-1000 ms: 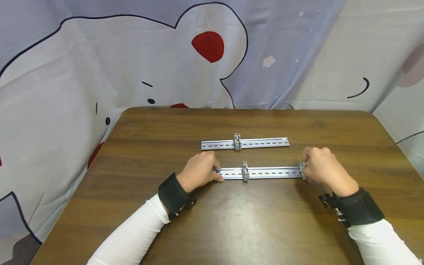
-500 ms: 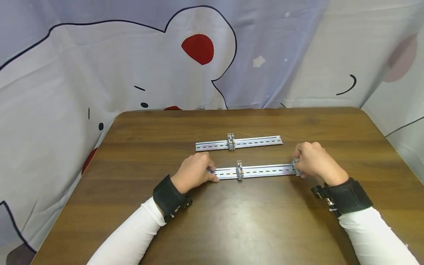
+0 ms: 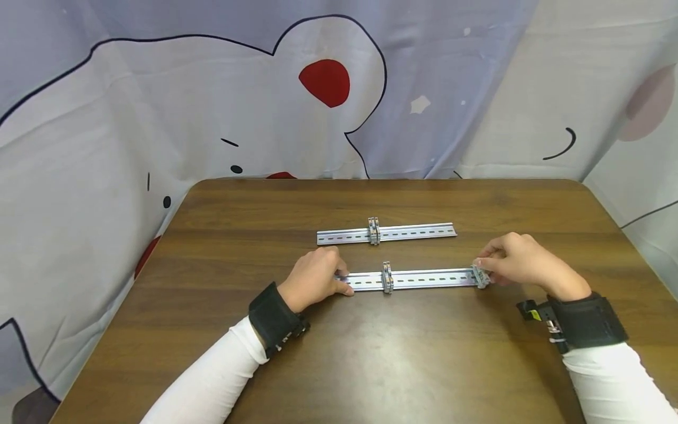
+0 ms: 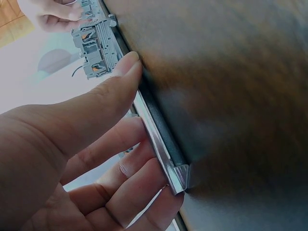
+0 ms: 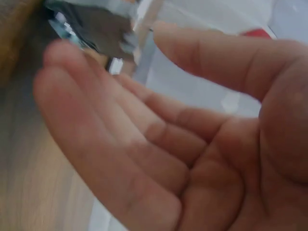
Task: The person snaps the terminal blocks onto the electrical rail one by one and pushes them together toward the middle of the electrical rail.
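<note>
A silver slotted DIN rail (image 3: pixel 434 278) lies crosswise on the table. My left hand (image 3: pixel 315 277) grips its left end, thumb on the near edge and fingers along the far edge. Grey terminal blocks (image 3: pixel 388 278) straddle the rail left of its middle; the left wrist view shows these grey blocks (image 4: pixel 94 50) beyond the thumb. Another grey terminal block (image 3: pixel 480 277) sits at the rail's right end, slightly slanted. Beside it is my right hand (image 3: pixel 521 265). In the blurred right wrist view, that hand's fingers (image 5: pixel 106 139) are extended and its thumb stands apart from them.
Behind lies a second DIN rail (image 3: pixel 418 232) bearing grey terminal blocks (image 3: pixel 374 231), roughly parallel to the first. The brown wooden table (image 3: pixel 339 365) extends toward me. A printed curtain (image 3: pixel 185 106) hangs along the table's back and sides.
My right hand has loosened from the terminal block at the rail's right end and shifted slightly right, baring more of the block. The left hand keeps its grip. The head view has shifted slightly.
</note>
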A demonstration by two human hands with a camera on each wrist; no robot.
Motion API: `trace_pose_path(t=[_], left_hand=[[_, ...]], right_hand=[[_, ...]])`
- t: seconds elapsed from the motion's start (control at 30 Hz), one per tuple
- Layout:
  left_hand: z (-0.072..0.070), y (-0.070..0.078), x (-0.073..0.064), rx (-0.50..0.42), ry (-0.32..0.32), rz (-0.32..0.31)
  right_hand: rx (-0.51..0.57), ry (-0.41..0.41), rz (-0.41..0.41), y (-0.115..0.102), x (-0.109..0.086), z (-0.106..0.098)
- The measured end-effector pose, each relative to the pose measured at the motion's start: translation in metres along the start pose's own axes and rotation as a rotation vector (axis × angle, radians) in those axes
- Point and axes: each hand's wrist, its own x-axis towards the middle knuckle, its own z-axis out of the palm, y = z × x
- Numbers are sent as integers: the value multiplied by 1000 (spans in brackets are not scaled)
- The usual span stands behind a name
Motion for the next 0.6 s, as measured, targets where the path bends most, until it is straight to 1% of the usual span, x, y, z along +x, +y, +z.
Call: trace_pose_path(t=[0.2,0.3,0.47,0.6], left_hand=[[0,0,1,2,-5,-3],[1,-1,1,5,-8,-7],[1,0,1,3,-6,-9],[1,0,1,-3,-2,-6]], right_hand=[[271,-194,-38,15,-2,-10],[370,-252,-53,23,1,-10],[491,-291,-60,37,6,-9],[527,-287,-59,40,6,-9]])
